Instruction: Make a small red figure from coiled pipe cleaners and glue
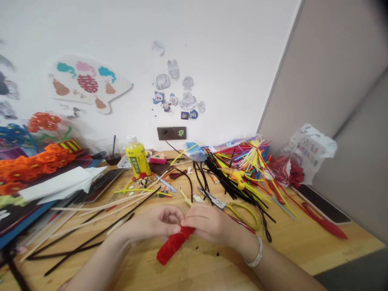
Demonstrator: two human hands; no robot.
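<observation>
- Here we are at the middle of the wooden table (194, 268): the left hand (151, 223) and the right hand (209, 223) are pressed close together, fingers curled and clenched around the top end of a red fuzzy chenille roll (173, 245).
- The right hand is pinching hard at that end, with a silver link bracelet (254, 252) on its wrist. The left hand is curled in from the other side, its fingertips meeting the right hand's grip.
- The red fuzzy chenille roll juts down and to the left from both hands, low over the table. Can't tell from here whether it is touching the wood.
- Look at the progress: the red stem is already wound into a thick, tight tube, but the top end is hidden behind the fingers, so there's no calling how that end is finished.
- Plenty of material is left unused: a heap of multicoloured pipe cleaners (244, 161) and loose black chenille stems (220, 173) sit just beyond the hands.
- Right by them, yellow-handled steel scissors (239, 212) lie open on the table.
- Over on the left, long thin wooden sticks (100, 208) fan across the table, and finished-looking orange chenille flowers (30, 169) are piled at the edge.
</observation>
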